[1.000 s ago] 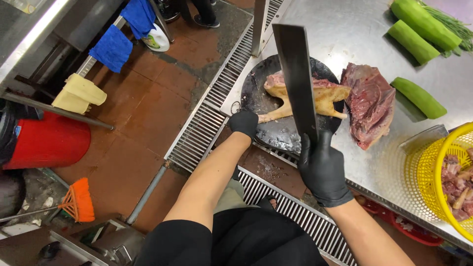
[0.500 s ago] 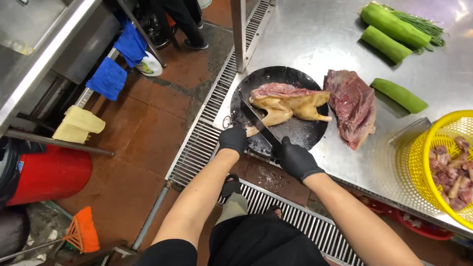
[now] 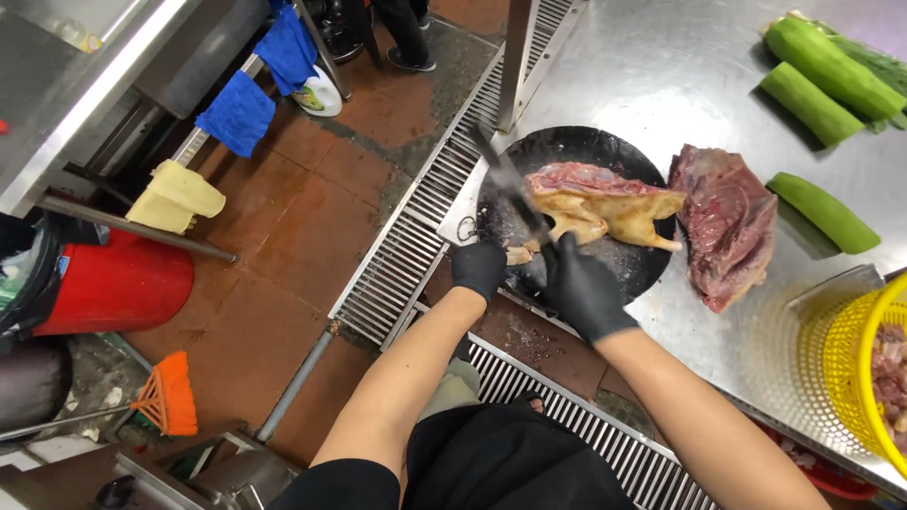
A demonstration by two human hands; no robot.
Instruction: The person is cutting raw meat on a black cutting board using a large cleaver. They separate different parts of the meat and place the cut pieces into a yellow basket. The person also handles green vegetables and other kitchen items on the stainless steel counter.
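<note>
Notably, right hand grips the cleaver, its fingers wrapped round the handle; left hand, fingers curled on the poultry, risks a cut.

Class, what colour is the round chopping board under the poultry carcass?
Black: the round chopping board shows best in the head view, its only view.

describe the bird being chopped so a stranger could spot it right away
On the steel table sits a round black chopping board. The plucked bird lies on it, pale yellow-skinned, unlike the dark red meat slab beside the board.
</note>
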